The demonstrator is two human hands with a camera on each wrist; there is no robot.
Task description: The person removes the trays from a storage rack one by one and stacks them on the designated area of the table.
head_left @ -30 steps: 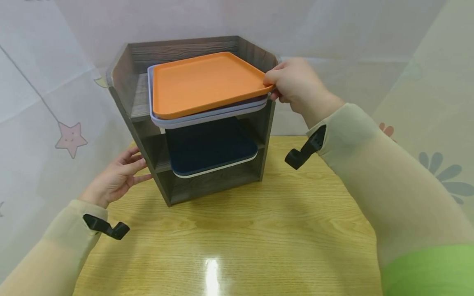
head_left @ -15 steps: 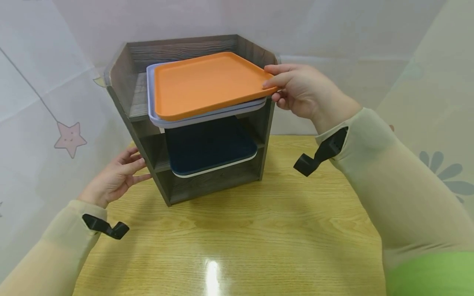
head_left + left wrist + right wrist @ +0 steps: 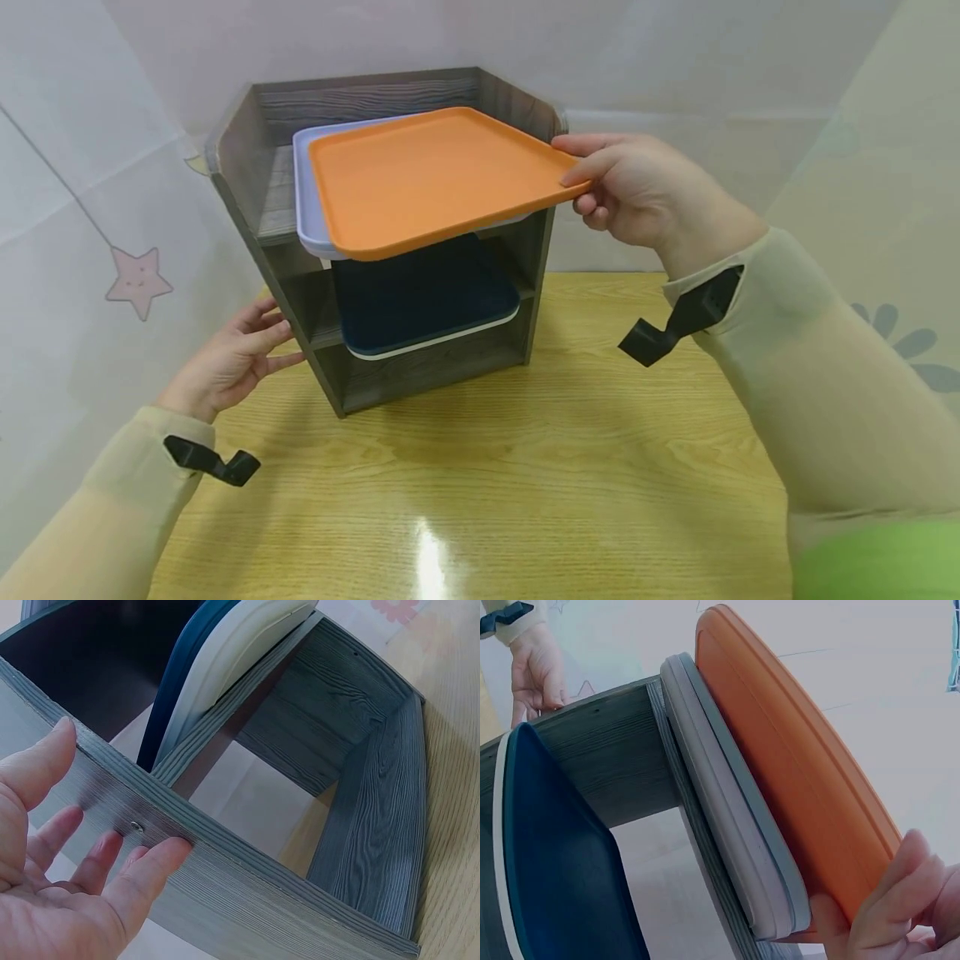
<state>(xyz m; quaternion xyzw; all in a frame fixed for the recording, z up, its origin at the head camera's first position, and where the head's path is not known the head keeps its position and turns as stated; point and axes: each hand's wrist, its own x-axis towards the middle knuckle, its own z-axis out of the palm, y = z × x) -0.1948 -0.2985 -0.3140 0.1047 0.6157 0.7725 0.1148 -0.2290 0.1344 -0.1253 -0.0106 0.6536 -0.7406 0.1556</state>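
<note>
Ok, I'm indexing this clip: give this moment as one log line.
right hand: grips orange tray | left hand: at side of shelf unit | lavender tray: under orange tray

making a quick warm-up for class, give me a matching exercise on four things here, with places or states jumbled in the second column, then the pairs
Column one
1. orange tray
2. dark blue tray
3. left hand
4. right hand

Column two
A. at the outer side of the shelf unit
B. on top of a cream tray, on the middle shelf
C. pinching a tray's corner
D. tilted, partly over the lavender tray

Pairs: 1-D, 2-B, 3-A, 4-C
</note>
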